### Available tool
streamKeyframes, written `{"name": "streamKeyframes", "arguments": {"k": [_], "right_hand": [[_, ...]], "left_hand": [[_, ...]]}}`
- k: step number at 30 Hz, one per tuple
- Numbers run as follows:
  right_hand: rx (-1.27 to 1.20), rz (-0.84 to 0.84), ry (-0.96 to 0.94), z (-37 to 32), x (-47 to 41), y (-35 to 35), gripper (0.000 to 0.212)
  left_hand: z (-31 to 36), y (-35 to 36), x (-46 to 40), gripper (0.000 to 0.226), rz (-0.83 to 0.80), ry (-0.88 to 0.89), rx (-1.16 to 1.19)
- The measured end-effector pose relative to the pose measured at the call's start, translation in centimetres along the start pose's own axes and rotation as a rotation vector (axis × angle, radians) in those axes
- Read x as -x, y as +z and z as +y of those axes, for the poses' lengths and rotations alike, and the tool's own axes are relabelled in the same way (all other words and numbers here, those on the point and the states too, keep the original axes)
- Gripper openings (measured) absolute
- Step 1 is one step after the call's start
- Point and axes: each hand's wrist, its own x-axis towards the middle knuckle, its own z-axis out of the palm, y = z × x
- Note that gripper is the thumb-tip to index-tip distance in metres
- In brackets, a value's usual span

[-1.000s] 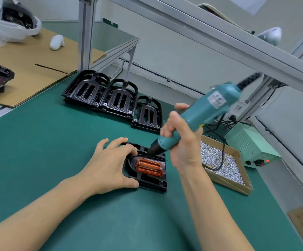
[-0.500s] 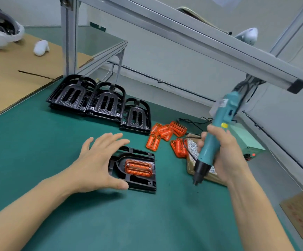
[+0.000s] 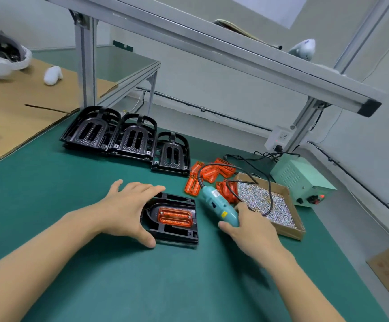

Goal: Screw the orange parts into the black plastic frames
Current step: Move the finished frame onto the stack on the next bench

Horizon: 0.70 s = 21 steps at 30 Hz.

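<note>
A black plastic frame (image 3: 172,235) lies flat on the green mat in front of me, with an orange part (image 3: 175,216) seated in its middle. My left hand (image 3: 123,210) rests spread over the frame's left edge, fingers straight and thumb at the front-left corner. My right hand (image 3: 251,231) grips the lower body of a teal electric screwdriver (image 3: 216,205), which lies low and tilted just right of the frame, its cord end pointing away from me. Several loose orange parts (image 3: 209,174) lie in a heap behind the screwdriver.
Stacks of black frames (image 3: 130,138) stand in a row at the back. To the right sit a cardboard box of screws (image 3: 279,228) and a green power supply (image 3: 300,180). An aluminium beam (image 3: 212,49) crosses overhead. Cardboard sheet (image 3: 26,108) covers the left.
My right hand has taken the screwdriver off the orange part, swung it right and lowered it beside the frame. My left hand's fingers have straightened over the frame's left edge.
</note>
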Motion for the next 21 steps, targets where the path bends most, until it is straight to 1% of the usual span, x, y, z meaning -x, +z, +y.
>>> {"name": "streamKeyframes", "arguments": {"k": [5, 8, 14, 19, 21], "right_hand": [[0.128, 0.008, -0.009, -0.3, -0.2, 0.8, 0.046], [0.189, 0.047, -0.023, -0.3, -0.2, 1.2, 0.047], [0.311, 0.105, -0.073, -0.2, -0.5, 1.2, 0.051], [0.343, 0.069, -0.050, -0.5, -0.8, 0.6, 0.052], [0.355, 0.121, -0.041, -0.9, -0.6, 0.0, 0.052]], "left_hand": [[-0.4, 0.1, -0.2, 0.124, 0.020, 0.029, 0.049], [-0.7, 0.0, -0.2, 0.125, 0.041, 0.055, 0.063], [-0.8, -0.9, -0.1, 0.125, 0.125, 0.105, 0.038], [-0.2, -1.5, 0.3, 0.123, 0.178, 0.128, 0.008], [0.0, -1.7, 0.3, 0.122, 0.188, 0.135, -0.007]]}}
